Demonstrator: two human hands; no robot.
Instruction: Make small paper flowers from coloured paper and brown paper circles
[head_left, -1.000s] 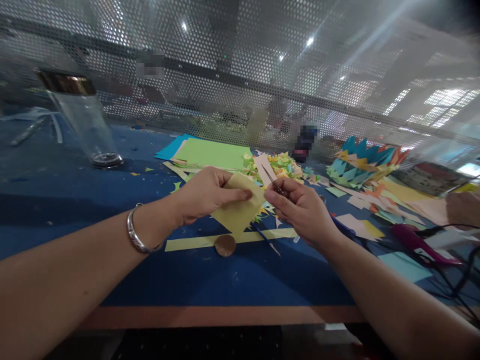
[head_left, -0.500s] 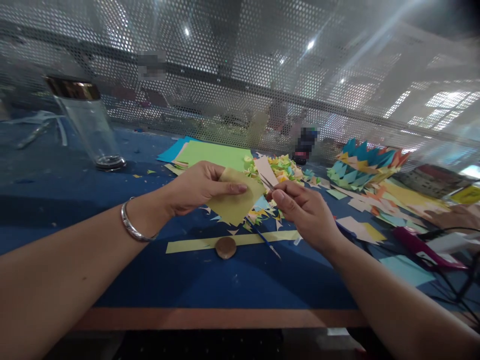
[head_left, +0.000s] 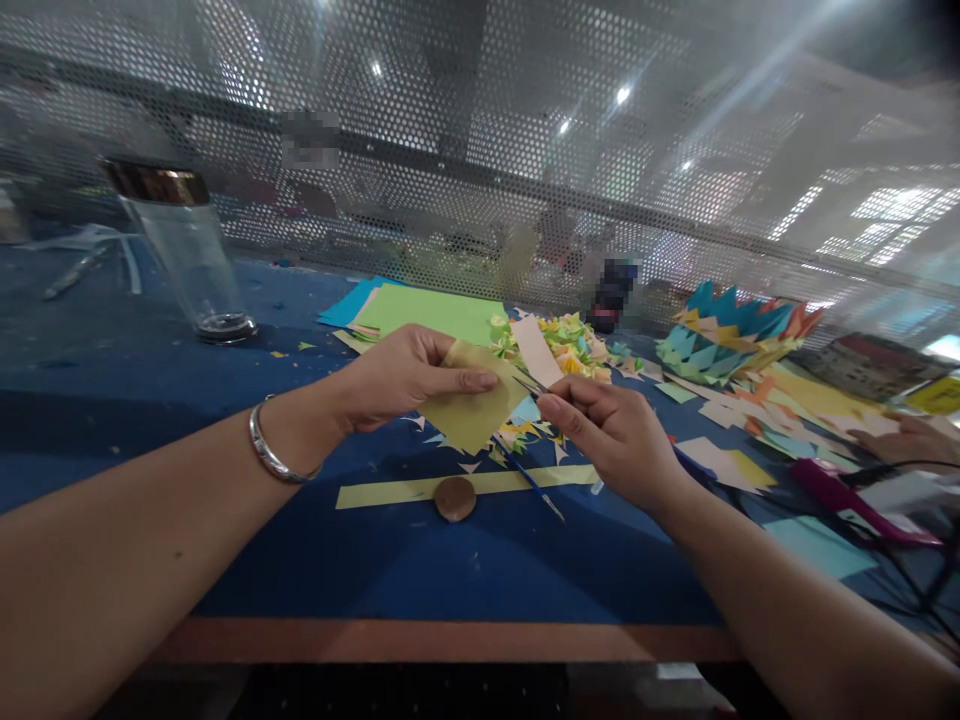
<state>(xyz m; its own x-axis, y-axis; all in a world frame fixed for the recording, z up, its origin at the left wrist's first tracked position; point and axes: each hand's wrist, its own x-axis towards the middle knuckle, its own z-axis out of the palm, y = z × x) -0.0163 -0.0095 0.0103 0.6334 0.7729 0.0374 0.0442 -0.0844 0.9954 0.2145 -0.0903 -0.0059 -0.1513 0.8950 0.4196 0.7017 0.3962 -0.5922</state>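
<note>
My left hand (head_left: 409, 385) is closed, pinching a piece of yellow paper (head_left: 469, 415) between thumb and fingers. A silver bangle (head_left: 270, 445) circles that wrist. Opposite it, my right hand (head_left: 611, 430) grips what look like small scissors (head_left: 529, 384); the handles are hidden by the fingers. Their thin metal blades point left at the paper's upper right edge. Below the hands, a long yellow paper strip (head_left: 390, 494) lies under a round brown disc (head_left: 455, 498). A blue thin-handled tool (head_left: 536, 485) crosses the strip. Behind the hands is a pile of small folded paper pieces (head_left: 574, 345).
Green paper sheets (head_left: 442, 308) lie at the back. A glass bottle (head_left: 195, 255) stands left. To the right are a zigzag paper ring (head_left: 731, 340), paper scraps, a magenta device (head_left: 847, 500) with cables and another person's hand (head_left: 911, 440). A perforated metal screen (head_left: 465, 130) rises behind.
The scissors' blades have swung lower and flatter, toward the yellow paper's edge. The left hand keeps its hold on the paper. The whole view has shifted slightly.
</note>
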